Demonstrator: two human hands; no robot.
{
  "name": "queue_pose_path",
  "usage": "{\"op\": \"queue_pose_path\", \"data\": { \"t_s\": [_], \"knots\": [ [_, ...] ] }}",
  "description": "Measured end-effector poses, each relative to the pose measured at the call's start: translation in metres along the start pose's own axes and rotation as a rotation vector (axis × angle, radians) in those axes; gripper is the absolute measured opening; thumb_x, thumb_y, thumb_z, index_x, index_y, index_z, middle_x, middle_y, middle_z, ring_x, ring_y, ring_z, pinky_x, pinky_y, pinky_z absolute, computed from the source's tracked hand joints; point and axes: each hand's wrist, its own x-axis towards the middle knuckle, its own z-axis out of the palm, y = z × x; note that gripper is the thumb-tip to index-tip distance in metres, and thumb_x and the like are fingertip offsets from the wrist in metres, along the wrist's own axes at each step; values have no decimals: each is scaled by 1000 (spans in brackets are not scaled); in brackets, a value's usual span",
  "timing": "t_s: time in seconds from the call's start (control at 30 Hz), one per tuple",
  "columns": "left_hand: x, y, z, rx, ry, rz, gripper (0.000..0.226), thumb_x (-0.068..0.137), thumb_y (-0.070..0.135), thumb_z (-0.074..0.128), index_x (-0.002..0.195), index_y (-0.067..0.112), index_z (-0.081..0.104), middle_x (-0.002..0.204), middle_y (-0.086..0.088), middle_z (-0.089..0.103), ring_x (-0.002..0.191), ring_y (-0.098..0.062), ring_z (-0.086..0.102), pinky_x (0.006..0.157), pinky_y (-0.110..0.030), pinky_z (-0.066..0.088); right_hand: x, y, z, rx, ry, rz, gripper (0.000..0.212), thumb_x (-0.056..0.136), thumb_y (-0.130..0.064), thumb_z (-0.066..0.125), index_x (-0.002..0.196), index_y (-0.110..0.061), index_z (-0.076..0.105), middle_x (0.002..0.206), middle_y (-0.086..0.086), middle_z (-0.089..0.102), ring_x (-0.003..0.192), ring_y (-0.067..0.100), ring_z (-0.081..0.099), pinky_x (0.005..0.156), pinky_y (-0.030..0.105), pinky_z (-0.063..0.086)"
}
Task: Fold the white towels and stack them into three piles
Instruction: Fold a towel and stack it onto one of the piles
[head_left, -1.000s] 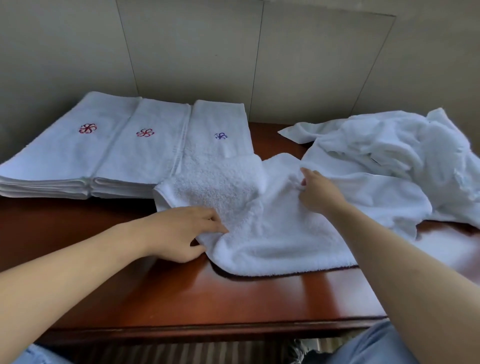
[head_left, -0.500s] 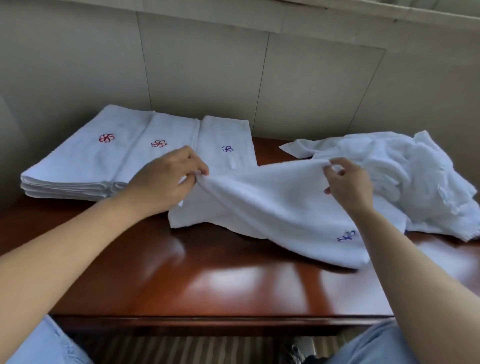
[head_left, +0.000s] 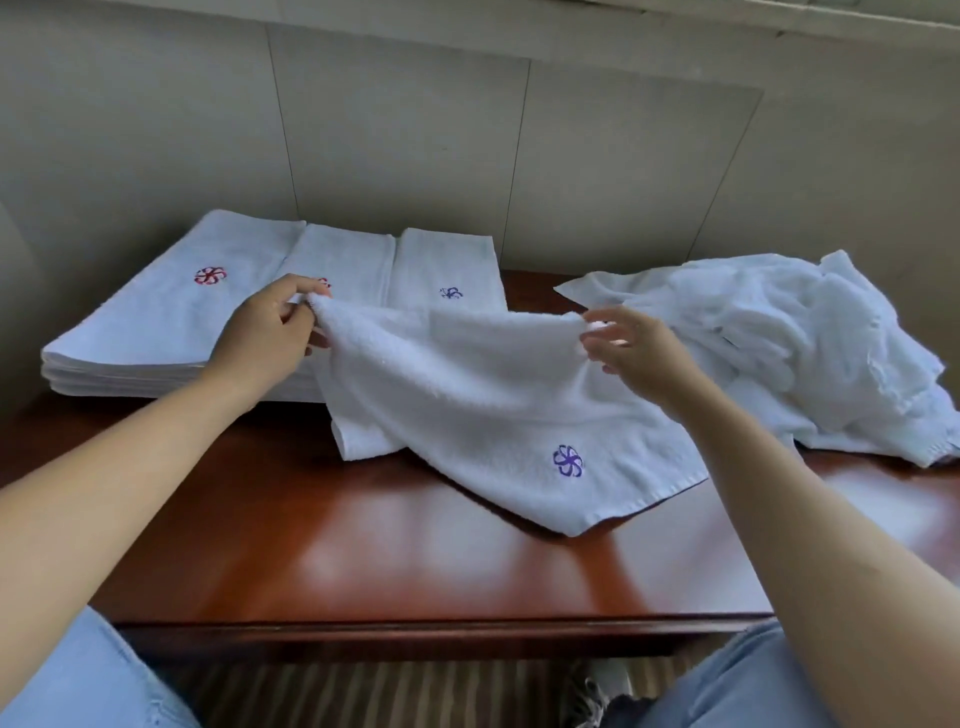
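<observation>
- Beyond the left hand's fingers, three piles of folded towels sit side by side against the wall: the far-left pile (head_left: 171, 306) with a red flower mark, the middle pile (head_left: 343, 260) whose mark is mostly hidden behind the left hand, and the right pile (head_left: 447, 265) with a blue-purple mark.
- Past the right hand's fingers and off to their right lies a loose heap of unfolded towels (head_left: 779, 332), rumpled on the dark red wooden surface (head_left: 363, 545).
- The left hand (head_left: 265, 332) is raised above the surface, forearm reaching forward, fingers (head_left: 298, 291) curled and pinching one upper corner of the towel being folded (head_left: 467, 384).
- The right hand (head_left: 634, 348) is lifted at about the same height, its fingers (head_left: 605, 325) pinching the other upper corner (the thumb side is partly hidden by the cloth).
- Between the two sets of fingers the towel's top edge hangs in a shallow sag; below them the cloth drapes down to the surface, a purple flower mark (head_left: 568, 461) showing near its lower right corner, and its left lower edge lies just in front of the right pile.
- Nearest me, under both forearms, light blue jeans (head_left: 78, 680) show at the surface's front edge.
</observation>
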Motion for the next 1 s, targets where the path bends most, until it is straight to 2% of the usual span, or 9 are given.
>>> {"op": "queue_pose_path", "data": {
  "t_s": [0.13, 0.23, 0.33, 0.47, 0.6, 0.67, 0.77, 0.87, 1.0],
  "knots": [
    [1, -4, 3, -165, -14, -94, 31, 102, 17, 50, 98, 39, 72, 106, 9, 75, 93, -11, 73, 84, -32, 58, 3, 23, -7, 52, 146, 102, 22, 93, -21, 65, 109, -35, 70, 114, -2, 73, 96, 11, 69, 81, 31, 53],
    [1, -2, 6, -278, -16, -187, 28, 101, 14, 50, 97, 28, 73, 102, 8, 76, 93, -13, 73, 80, -28, 57, 5, 36, -10, -12, 168, 267, 36, 96, -23, 62, 132, -25, 61, 129, 1, 63, 110, 20, 61, 89, 36, 50],
    [0, 1, 8, -342, -13, -244, 31, 99, 12, 48, 94, 27, 74, 98, 7, 77, 88, -13, 73, 74, -25, 54, 5, 34, -5, -99, -26, 344, 32, 99, -37, 61, 130, -29, 61, 121, 0, 61, 104, 20, 60, 83, 33, 47],
    [-1, 3, 8, -393, -20, -276, 28, 99, 21, 48, 92, 26, 75, 97, 3, 74, 91, -18, 70, 80, -32, 54, 4, 23, 2, -157, -293, 306, 10, 90, -28, 72, 95, -35, 78, 107, -4, 73, 96, 13, 67, 85, 29, 54],
    [-2, 0, 9, -355, -42, -273, 21, 101, 28, 55, 95, 25, 75, 102, 3, 73, 95, -18, 68, 81, -33, 55, -5, 19, -6, 77, -727, 385, 18, 94, -14, 68, 105, -21, 81, 113, 4, 77, 108, 20, 72, 97, 33, 55],
    [-3, -2, 10, -323, -47, -263, 17, 100, 28, 58, 99, 25, 74, 105, 3, 73, 95, -16, 68, 74, -28, 53, -6, 23, -14, 153, -589, 426, 16, 95, -10, 67, 103, -14, 81, 110, 10, 77, 101, 23, 75, 87, 33, 60],
    [-4, -1, 11, -311, -43, -260, 15, 100, 27, 59, 100, 24, 74, 107, 1, 72, 96, -16, 68, 71, -26, 52, -8, 36, -17, -10, -251, 492, 9, 91, -7, 72, 100, -8, 75, 102, 15, 77, 87, 24, 76, 73, 34, 64],
    [-4, 0, 11, -293, -42, -253, 14, 100, 27, 60, 101, 24, 73, 110, -2, 71, 100, -19, 67, 75, -29, 52, -15, 40, -13, -141, -323, 547, 19, 89, -22, 79, 102, -10, 71, 100, 9, 76, 89, 21, 73, 67, 30, 63],
    [-5, 0, 11, -281, -45, -243, 13, 99, 27, 61, 100, 24, 74, 110, -2, 71, 103, -21, 67, 79, -31, 54, -14, 34, -10, -125, -404, 458, 25, 87, -33, 80, 107, -20, 71, 100, 2, 76, 89, 16, 72, 65, 23, 57]
  ]
}}
